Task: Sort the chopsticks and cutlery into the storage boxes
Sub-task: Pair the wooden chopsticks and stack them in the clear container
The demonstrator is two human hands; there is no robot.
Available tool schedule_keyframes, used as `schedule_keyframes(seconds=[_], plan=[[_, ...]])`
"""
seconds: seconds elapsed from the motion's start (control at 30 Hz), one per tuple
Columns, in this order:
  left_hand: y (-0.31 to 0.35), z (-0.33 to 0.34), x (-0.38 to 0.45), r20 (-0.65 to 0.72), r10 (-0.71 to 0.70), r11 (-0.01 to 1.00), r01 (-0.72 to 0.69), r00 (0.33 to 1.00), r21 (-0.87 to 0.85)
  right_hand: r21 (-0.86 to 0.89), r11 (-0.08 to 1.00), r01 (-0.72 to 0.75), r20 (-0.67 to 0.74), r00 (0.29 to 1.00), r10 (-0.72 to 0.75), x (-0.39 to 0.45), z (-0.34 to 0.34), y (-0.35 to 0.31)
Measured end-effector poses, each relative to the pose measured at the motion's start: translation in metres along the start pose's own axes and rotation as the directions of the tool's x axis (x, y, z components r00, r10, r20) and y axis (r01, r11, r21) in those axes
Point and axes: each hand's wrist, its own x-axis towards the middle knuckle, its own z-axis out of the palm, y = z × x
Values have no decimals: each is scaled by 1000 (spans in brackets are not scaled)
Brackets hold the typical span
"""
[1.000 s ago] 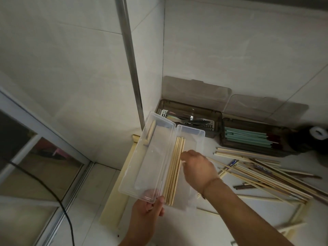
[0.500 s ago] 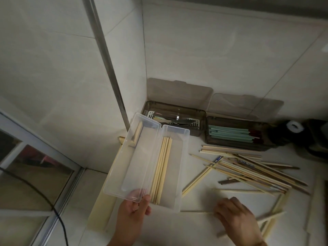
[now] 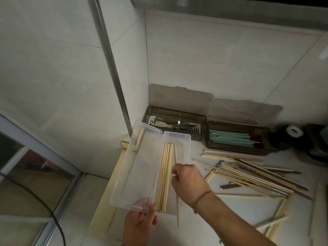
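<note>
Head view looks down on a pale counter [image 3: 204,231] in a tiled corner. With my left hand [image 3: 140,222] I grip the near edge of a clear plastic box [image 3: 182,150]; its clear lid [image 3: 140,167] is folded open to the left, and my thumb lies on the lid's near rim. Inside the box a small bundle of light wooden chopsticks [image 3: 164,176] lies lengthwise against the left wall, side by side. My right hand [image 3: 188,183] is over the right part of the box, with the fingers pinched around one more light chopstick [image 3: 177,206]. This chopstick is nearly parallel to the bundle; its far end is inside the box and its near end sticks out past the near wall.

Against the back wall stand two smoky brown boxes with their lids raised against the tiles. The left brown box [image 3: 175,119] has a white perforated tray and some metal cutlery [image 3: 179,125] in it; which pieces, I cannot tell. The right brown box [image 3: 237,139] holds pale green chopsticks [image 3: 230,138] with dark red ends, all laid the same way.

To the right of the clear box, a loose pile of chopsticks [image 3: 248,173] is spread on the counter, light ones and some dark ones crossing each other. A few more light sticks [image 3: 276,221] lie near the right edge.
</note>
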Motion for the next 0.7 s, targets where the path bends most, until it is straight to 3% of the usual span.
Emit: schedule_keyframes(seconds=[0.1,0.3,0.6,0.7], plan=[[3,-1,-1,23,37,999,-37,999,35,-242,963,-117,214,962,171,24,6,-15],[2,-2,-1,20,55,994,-56,998,93,-324,928,-182,239,934,267,58,20,-14],[4,-3,-2,40,41,998,-43,998,52,-267,956,-119,298,933,200,50,39,-20],[4,-4,0,64,42,995,-47,997,82,-269,960,-75,235,962,141,37,29,-19]])
